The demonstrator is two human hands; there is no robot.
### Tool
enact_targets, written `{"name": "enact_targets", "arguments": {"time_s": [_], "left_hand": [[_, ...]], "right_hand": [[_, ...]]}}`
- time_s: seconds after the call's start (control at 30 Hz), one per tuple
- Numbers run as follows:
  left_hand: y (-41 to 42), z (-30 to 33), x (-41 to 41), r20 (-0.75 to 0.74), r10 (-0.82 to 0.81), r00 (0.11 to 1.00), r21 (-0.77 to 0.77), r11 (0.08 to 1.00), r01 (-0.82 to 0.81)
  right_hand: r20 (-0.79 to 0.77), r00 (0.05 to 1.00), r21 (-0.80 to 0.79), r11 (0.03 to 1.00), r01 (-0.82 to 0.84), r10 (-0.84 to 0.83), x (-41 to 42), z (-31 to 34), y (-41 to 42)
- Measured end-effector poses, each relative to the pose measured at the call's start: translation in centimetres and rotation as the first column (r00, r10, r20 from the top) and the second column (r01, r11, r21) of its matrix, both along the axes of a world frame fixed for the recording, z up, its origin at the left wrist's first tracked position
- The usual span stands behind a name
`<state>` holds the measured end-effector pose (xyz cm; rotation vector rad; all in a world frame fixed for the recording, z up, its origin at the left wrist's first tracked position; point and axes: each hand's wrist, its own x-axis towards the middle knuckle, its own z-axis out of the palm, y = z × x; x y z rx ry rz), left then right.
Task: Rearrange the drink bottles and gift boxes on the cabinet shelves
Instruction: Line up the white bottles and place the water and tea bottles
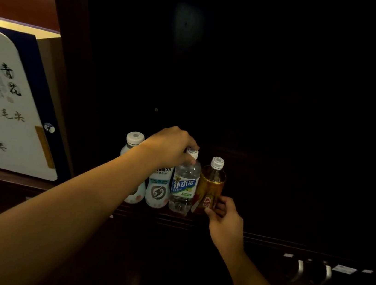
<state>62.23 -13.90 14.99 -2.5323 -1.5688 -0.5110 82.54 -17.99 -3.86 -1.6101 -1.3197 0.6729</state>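
Note:
Several drink bottles stand in a row at the front of a dark cabinet shelf [265,240]. From the left: a white bottle [133,144] partly behind my forearm, a second white bottle [158,190] with a lightning logo, a clear bottle [184,185] with a blue label, and an amber bottle [211,182] with a red and gold label. My left hand [169,147] grips the neck and cap of the clear bottle from above. My right hand [224,217] holds the base of the amber bottle. A white and blue gift box [6,104] with calligraphy stands in the lit compartment to the left.
A dark wooden divider [70,77] separates the lit left compartment from the dark one. The shelf right of the bottles is very dark. Two metal handles [313,272] and pale labels show below the shelf edge at lower right.

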Motion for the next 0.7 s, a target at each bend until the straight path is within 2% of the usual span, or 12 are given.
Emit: {"name": "enact_targets", "arguments": {"time_s": [0.33, 0.5, 0.7], "left_hand": [[0.2, -0.5, -0.3, 0.033, -0.053, 0.998, -0.018, 0.998, 0.054], [-1.0, -2.2, -1.8, -0.044, -0.126, 0.991, 0.066, 0.99, 0.128], [-4.3, -2.8, -5.6, 0.007, -0.189, 0.982, 0.187, 0.965, 0.185]], "right_hand": [[0.014, 1.0, -0.055, 0.998, -0.018, 0.019, 0.2, 0.9, -0.7], [0.092, 0.996, -0.071, 0.997, -0.013, 0.02, -0.8, 1.9, -2.0], [0.179, 0.977, 0.002, 0.993, 0.119, -0.117, -3.9, 4.1, -4.4]]}}
